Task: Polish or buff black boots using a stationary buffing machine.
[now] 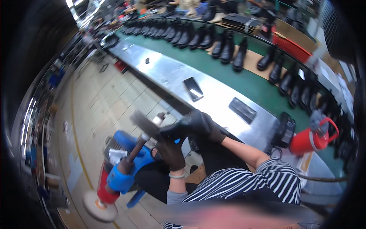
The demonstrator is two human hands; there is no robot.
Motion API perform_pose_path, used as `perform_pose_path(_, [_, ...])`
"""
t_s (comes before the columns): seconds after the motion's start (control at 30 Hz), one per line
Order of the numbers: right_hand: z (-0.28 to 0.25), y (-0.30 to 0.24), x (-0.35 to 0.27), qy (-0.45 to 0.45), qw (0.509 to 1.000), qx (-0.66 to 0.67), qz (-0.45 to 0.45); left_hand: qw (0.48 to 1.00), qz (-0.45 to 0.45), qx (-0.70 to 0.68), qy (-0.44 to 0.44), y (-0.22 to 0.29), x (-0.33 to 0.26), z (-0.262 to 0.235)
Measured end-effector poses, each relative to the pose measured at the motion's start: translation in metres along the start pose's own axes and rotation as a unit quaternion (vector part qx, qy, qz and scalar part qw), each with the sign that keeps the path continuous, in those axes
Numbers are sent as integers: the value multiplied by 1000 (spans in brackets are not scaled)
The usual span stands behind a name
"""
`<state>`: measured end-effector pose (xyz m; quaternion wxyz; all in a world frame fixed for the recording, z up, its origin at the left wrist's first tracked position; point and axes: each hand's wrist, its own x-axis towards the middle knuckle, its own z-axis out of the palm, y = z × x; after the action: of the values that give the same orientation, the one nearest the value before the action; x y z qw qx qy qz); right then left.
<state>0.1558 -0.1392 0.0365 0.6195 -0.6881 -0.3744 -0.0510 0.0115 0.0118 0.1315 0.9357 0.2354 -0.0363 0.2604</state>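
A black ankle boot [190, 123] lies across between my two dark-gloved hands. My right hand [215, 131] is closed around one end of it. At the other end, my left hand [171, 153] is wrapped round the boot from below, though its fingers are partly hidden. That end is up against a round buffing wheel [143, 122], blurred, and whether they touch I cannot tell. The wheel sits on the shaft of a blue polishing machine [121, 177]. A second, pale buffing wheel [100, 207] is on the machine's near end.
A long metal-topped bench [164, 70] runs along the right side, holding a dark phone [193, 88] and a black tray-like item [243, 110]. Rows of black boots [239, 57] stand on its green strip. A red bottle [309, 142] is at the right.
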Motion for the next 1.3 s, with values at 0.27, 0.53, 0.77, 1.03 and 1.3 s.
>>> perform_pose_path(0.27, [-144, 11, 67, 25, 850, 484, 206, 908, -9, 397, -132, -25, 8, 61])
perform_pose_path(0.53, [-376, 163, 125, 141, 625, 749, 169, 905, -203, 373, 17, -55, -7, 0])
perform_pose_path(0.77, [-272, 218, 117, 466, 573, 599, 310, 899, -257, 341, 97, -51, -14, -40])
perform_pose_path(1.03, [-263, 275, 195, 457, 669, 488, 324, 866, -322, 344, 169, -59, -6, -59])
perform_pose_path(1.3, [-387, 336, 204, 160, 930, -212, 254, 856, -382, 305, 166, -60, -8, -63])
